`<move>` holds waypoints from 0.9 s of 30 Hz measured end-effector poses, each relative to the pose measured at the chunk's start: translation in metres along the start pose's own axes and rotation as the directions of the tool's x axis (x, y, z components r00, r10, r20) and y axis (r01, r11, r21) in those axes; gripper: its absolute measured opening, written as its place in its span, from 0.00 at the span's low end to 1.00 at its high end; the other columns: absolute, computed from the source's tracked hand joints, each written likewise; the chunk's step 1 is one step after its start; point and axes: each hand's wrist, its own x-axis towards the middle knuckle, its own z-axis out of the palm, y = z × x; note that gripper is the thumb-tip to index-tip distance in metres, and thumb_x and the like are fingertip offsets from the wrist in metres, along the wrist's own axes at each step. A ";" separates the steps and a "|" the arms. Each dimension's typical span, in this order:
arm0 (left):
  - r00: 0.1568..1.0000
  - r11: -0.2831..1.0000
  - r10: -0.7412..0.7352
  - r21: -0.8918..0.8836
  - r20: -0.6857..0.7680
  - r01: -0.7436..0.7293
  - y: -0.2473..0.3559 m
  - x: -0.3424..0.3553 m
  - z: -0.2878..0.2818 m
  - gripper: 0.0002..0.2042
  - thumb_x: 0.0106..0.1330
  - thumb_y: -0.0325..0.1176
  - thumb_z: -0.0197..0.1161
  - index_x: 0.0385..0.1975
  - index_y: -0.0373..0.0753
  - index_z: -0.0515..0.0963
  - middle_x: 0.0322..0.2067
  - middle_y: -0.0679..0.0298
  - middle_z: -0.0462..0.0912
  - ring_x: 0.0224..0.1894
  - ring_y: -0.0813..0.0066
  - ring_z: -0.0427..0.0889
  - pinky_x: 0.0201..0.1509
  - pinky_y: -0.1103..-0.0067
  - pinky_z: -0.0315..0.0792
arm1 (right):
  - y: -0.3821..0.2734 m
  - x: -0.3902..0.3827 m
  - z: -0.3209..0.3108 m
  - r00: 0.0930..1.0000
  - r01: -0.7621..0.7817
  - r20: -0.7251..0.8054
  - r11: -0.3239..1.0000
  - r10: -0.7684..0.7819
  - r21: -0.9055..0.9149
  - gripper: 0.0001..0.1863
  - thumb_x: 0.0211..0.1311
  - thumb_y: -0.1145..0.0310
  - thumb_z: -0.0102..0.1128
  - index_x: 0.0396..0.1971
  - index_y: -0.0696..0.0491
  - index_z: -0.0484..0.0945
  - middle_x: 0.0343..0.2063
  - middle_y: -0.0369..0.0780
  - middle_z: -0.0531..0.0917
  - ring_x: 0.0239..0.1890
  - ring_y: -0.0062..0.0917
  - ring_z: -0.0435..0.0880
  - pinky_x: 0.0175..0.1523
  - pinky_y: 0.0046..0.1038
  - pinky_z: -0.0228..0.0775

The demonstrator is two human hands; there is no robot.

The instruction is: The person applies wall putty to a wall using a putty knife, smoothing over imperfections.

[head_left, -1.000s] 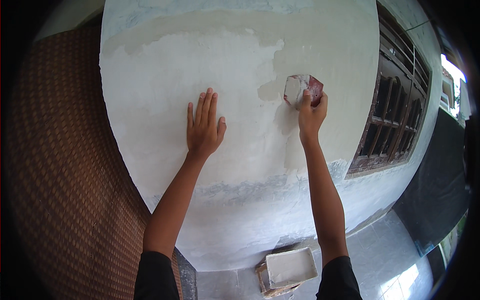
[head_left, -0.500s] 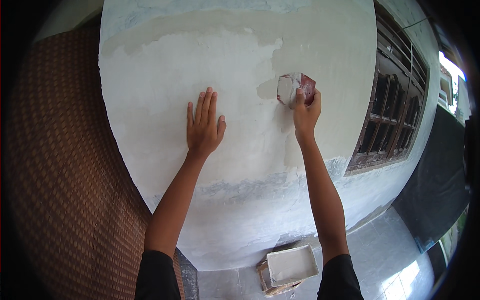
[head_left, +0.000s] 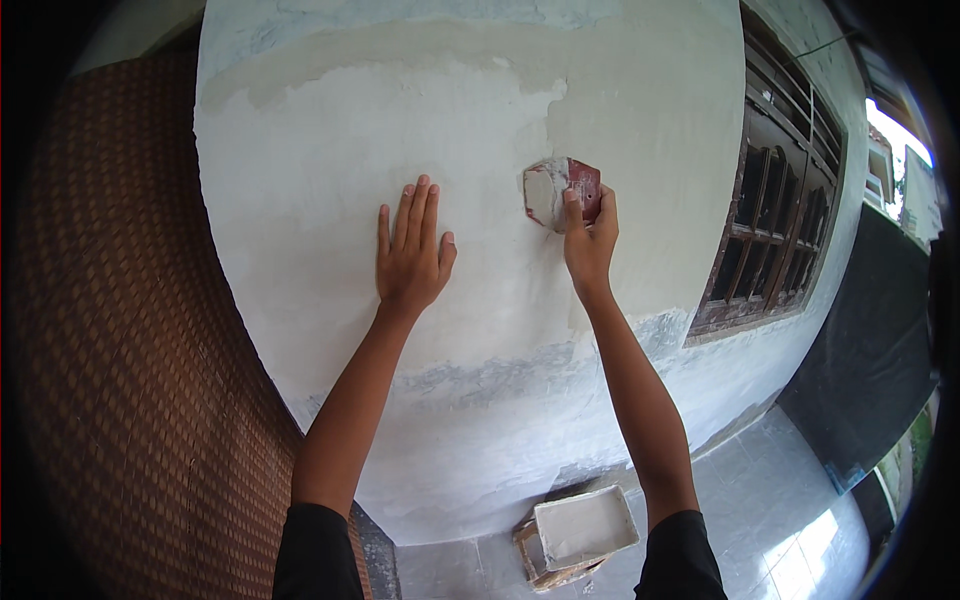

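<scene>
My right hand (head_left: 590, 240) grips a flat dark-red putty scraper (head_left: 583, 182), thumb on its near face and fingers behind its right edge. Whitish paste covers the scraper's left half. The tool lies close against the plastered wall (head_left: 450, 120), over a border between paler and greyer plaster. To its left, my left hand (head_left: 412, 255) rests flat on the same wall, fingers stretched upward and thumb apart, holding nothing.
Below on the grey tiled floor (head_left: 455, 568) stands a box-shaped tub (head_left: 540, 560) with whitish paste (head_left: 585, 527) in it. A brown woven panel (head_left: 130, 300) runs along the left. On the right are a wooden window (head_left: 775, 220) and a dark sheet (head_left: 860, 330).
My right hand and the scraper have moved left and slightly down across the wall, covering the small greyish patch beside the border. My left hand stays nearly in place.
</scene>
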 end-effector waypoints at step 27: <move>1.000 1.000 -0.020 -0.004 -0.007 0.020 0.001 -0.004 0.005 0.32 0.67 0.33 0.52 0.72 0.37 0.55 0.73 0.59 0.57 0.75 0.59 0.55 0.77 0.54 0.45 | 0.011 0.016 -0.033 0.969 -0.060 -0.232 0.990 0.089 0.128 0.18 0.71 0.63 0.58 0.52 0.60 0.71 0.43 0.43 0.78 0.45 0.24 0.76 0.53 0.27 0.68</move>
